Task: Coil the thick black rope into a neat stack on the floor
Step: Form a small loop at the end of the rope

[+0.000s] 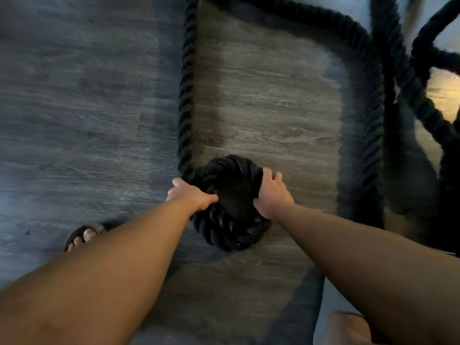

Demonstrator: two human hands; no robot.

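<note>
Both hands clamp a small tight coil of thick black twisted rope (pixel 230 205) on the grey wood-grain plank floor (pixel 87 108).

The coil lies flat on the floor, near the middle of the view, a ring with a dark hollow centre; the left hand (pixel 191 195) grips the coil's left side, fingers curled over the outer edge and thumb toward the hollow; the right hand (pixel 272 192) closes on its right side, fingers spread over the top of the ring; from the coil's upper left the loose rope runs straight toward the far edge of the view, bends across and comes back down the right side; more loops of it lie tangled at the far right; a sandalled foot (pixel 84 235) rests on the floor, left of the coil and apart from it.
</note>
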